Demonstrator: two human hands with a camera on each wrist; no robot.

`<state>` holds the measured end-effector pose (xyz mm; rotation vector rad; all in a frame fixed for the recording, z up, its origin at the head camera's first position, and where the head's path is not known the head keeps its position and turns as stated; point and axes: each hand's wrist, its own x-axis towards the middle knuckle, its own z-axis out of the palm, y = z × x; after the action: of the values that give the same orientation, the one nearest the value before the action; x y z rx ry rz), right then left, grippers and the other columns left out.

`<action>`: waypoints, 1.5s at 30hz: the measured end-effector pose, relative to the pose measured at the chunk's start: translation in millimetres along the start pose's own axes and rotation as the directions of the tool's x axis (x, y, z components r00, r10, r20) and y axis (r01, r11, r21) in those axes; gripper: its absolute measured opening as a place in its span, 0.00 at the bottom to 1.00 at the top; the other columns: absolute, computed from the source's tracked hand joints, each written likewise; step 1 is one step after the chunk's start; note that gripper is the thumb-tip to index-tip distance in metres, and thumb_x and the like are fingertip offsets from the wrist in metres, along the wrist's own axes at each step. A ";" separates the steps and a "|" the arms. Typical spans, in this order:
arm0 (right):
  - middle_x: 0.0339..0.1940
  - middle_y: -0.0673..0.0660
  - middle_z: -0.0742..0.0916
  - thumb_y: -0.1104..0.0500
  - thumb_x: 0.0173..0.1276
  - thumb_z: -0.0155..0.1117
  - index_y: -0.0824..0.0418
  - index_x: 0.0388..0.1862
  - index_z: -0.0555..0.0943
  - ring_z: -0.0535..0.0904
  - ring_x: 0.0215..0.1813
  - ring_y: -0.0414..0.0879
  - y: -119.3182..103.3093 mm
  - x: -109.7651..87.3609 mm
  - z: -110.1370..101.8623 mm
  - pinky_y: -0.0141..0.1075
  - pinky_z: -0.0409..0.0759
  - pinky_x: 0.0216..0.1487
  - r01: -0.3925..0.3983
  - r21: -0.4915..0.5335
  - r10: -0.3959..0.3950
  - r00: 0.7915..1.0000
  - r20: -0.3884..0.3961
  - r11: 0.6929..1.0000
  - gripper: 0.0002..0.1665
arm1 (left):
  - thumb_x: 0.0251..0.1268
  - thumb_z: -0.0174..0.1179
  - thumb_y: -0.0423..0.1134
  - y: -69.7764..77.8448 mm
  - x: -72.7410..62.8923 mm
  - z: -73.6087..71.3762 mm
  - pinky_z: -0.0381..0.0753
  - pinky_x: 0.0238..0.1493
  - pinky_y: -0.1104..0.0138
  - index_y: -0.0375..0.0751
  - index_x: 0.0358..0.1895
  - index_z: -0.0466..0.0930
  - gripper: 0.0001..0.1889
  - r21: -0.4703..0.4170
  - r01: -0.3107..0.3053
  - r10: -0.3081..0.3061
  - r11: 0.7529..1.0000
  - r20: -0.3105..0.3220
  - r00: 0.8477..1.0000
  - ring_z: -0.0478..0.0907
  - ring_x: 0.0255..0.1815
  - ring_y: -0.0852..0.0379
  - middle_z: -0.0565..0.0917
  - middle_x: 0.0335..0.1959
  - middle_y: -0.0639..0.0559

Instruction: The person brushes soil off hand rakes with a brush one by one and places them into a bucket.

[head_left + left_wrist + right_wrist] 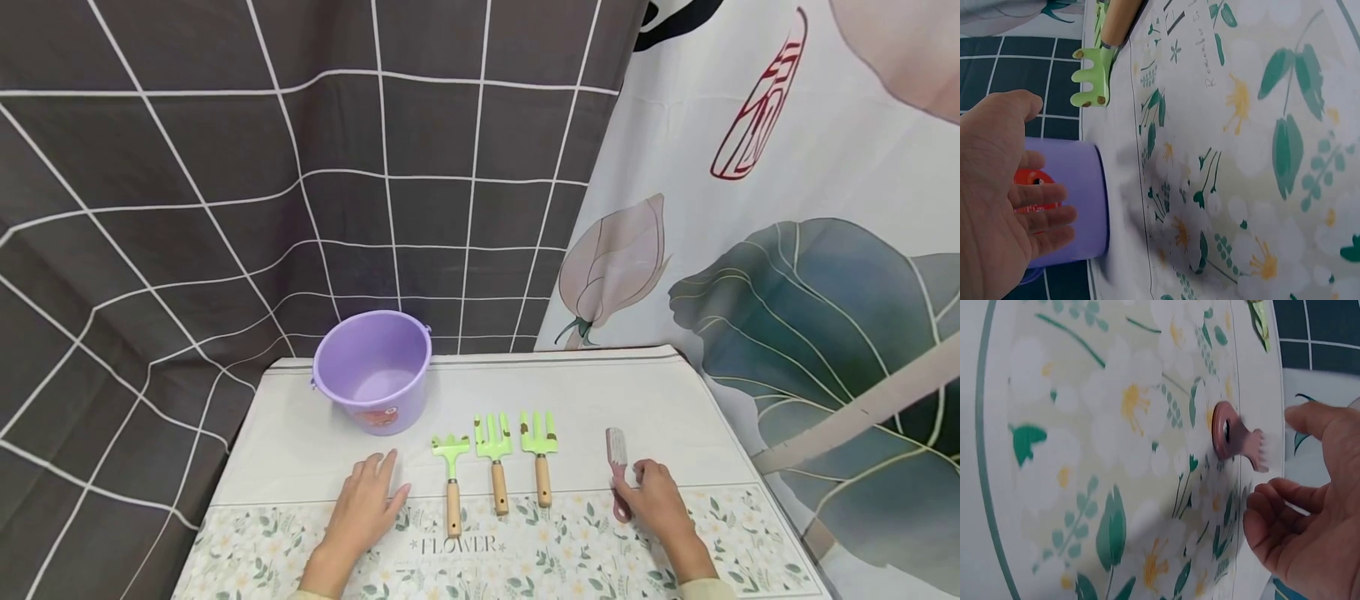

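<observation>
My left hand (358,504) hovers over the table left of the garden tools, fingers extended and thumb apart, holding nothing. In the left wrist view its fingers overlap the purple bucket (1085,200). Three green tools with wooden handles lie side by side: a small rake (453,492) nearest that hand, then a hand fork (499,475) and a second hand fork (543,467). A small brush (617,454) with a pink handle lies to their right. Beside it is my right hand (662,502), its fingers loosely bent; the right wrist view shows a gap between them and the brush (1229,434).
The bucket (408,408) stands upright at the back left of the table. A flowered mat (570,558) covers the front part. Dark gridded cloth (427,208) hangs behind and to the left. A pale pole (862,417) slants in beyond the right edge.
</observation>
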<state>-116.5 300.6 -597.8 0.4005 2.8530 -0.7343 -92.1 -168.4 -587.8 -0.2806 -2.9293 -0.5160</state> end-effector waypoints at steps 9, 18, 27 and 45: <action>0.37 0.65 0.83 0.51 0.71 0.68 0.78 0.52 0.74 0.79 0.36 0.51 -2.3 3.3 5.9 0.47 0.81 0.40 -0.038 0.031 0.036 0.999 0.039 0.999 0.30 | 0.70 0.65 0.48 9.1 1.7 5.2 0.79 0.62 0.43 0.31 0.68 0.74 0.31 0.002 -0.029 0.029 1.000 -0.044 0.999 0.76 0.62 0.35 0.78 0.60 0.31; 0.40 0.69 0.84 0.53 0.73 0.65 0.76 0.50 0.76 0.82 0.38 0.54 -3.1 4.7 10.6 0.51 0.82 0.42 -0.071 -0.013 0.071 0.997 0.015 0.997 0.25 | 0.72 0.63 0.49 18.9 2.9 11.3 0.78 0.65 0.45 0.32 0.68 0.74 0.30 -0.017 0.009 -0.009 1.000 0.002 1.000 0.75 0.64 0.38 0.78 0.61 0.34; 0.20 0.55 0.81 0.54 0.73 0.60 0.64 0.26 0.79 0.76 0.24 0.47 -3.9 3.7 13.0 0.36 0.69 0.24 -0.071 0.012 0.070 0.997 0.018 0.997 0.18 | 0.70 0.65 0.46 26.3 3.9 21.7 0.81 0.56 0.49 0.31 0.64 0.76 0.26 -0.025 -0.009 0.008 1.000 -0.050 0.999 0.77 0.53 0.43 0.80 0.52 0.39; 0.17 0.54 0.82 0.53 0.73 0.58 0.63 0.25 0.78 0.74 0.20 0.45 -5.0 2.0 7.9 0.34 0.68 0.21 -0.096 0.056 0.090 0.991 0.096 0.994 0.18 | 0.69 0.65 0.42 36.4 0.9 24.8 0.81 0.53 0.51 0.35 0.58 0.80 0.20 -0.095 0.070 -0.075 0.993 -0.048 0.996 0.77 0.50 0.47 0.81 0.47 0.44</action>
<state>-119.2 292.9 -602.8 0.4910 2.7109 -0.8013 -88.3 -125.9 -599.0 -0.1691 -2.8787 -0.6619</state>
